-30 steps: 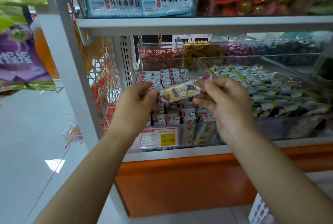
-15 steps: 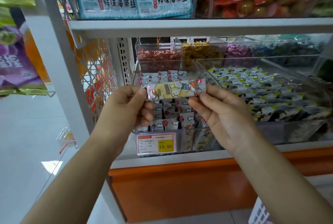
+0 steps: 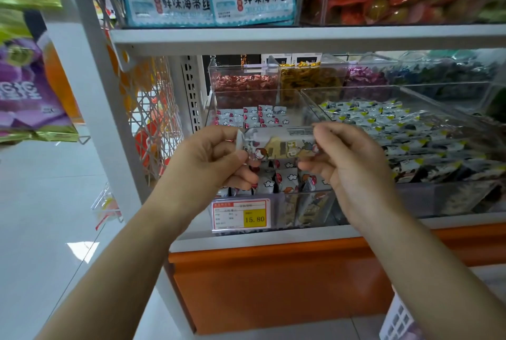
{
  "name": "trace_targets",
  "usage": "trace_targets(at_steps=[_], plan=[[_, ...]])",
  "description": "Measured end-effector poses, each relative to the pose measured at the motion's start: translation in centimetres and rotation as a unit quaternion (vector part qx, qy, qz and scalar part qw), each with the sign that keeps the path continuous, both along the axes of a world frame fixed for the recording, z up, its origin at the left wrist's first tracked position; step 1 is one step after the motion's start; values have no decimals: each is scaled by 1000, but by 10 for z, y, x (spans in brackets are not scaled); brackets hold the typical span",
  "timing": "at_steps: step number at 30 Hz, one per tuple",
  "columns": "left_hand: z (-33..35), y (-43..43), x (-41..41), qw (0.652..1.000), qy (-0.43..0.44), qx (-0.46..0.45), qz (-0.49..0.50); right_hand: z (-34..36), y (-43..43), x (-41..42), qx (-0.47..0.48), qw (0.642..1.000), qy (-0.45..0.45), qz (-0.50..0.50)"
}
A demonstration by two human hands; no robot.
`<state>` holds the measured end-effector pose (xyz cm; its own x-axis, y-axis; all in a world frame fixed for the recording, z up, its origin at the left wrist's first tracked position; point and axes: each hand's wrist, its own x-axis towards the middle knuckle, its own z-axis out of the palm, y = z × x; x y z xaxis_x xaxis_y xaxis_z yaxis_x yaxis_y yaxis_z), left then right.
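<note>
We are holding snack packet [image 3: 282, 145] level above clear bin [image 3: 306, 208] of matching packets; left hand [image 3: 210, 159] pinching left end, right hand [image 3: 347, 164] pinching right end, fingers curled.
</note>
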<state>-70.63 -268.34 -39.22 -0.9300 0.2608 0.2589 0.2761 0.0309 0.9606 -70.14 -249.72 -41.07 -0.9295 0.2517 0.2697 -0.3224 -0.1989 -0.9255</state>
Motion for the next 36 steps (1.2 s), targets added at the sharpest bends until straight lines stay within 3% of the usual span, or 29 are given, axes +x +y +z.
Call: trace_targets(at_steps=[6,11,21,27,32,36], plan=[[-1,-4,-3,999,-42,25,-1,-4,-1,-3,67,997,26,6],[-3,-3,-4,997,0,-40,60,-5,-3,-1,133,990,33,17],[1,1,2,989,58,-122,55,-3,-5,1,161,985,15,-60],[-3,5,0,992,28,-113,51,-3,-9,2,213,973,63,-67],[-1,-2,-5,990,34,-116,76,0,-8,3,194,980,41,-16],[0,-9,-9,994,11,-95,45,6,-6,3,89,995,-8,53]])
